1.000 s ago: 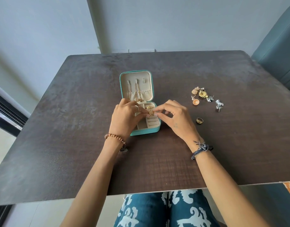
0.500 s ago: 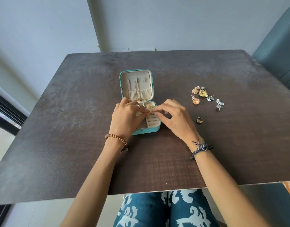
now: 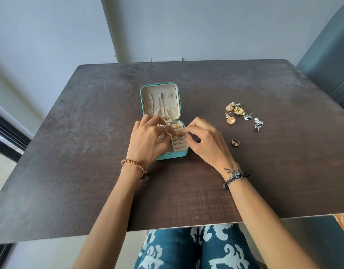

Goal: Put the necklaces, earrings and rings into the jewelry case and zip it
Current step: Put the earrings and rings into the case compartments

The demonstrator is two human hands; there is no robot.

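Nearest the viewer, patterned blue-and-white trousers (image 3: 188, 249) show below the edge of the dark table (image 3: 70, 152), and both forearms reach forward over it. On the left wrist sits a brown beaded bracelet (image 3: 133, 165); on the right wrist, a dark knotted cord bracelet (image 3: 235, 176). Beyond the wrists, the left hand (image 3: 147, 140) lies over the left part of the open teal jewelry case (image 3: 172, 155), its fingers curled, with a silver band (image 3: 163, 128) worn on one finger. The right hand (image 3: 204, 141) meets it from the other side, and its thumb and forefinger pinch a small gold ring (image 3: 176, 135) over the ring rolls of the case's base; the left fingertips touch the same spot, though whether they grip the ring or only steady it cannot be told. Just past the fingertips, two more gold pieces (image 3: 176, 127) sit in the base. Just right of the right hand, apart from it, a gold band ring (image 3: 235, 142) lies on the table. Farther beyond the hands, the case's lid (image 3: 160, 88) lies open, with gold necklaces (image 3: 161, 107) hanging from its hooks into a gathered pocket. Farther right of the right hand, a loose group of earrings (image 3: 238, 111) rests on the table, with a silver earring (image 3: 258, 124) a little apart. At the far right stands a teal chair (image 3: 330, 61).
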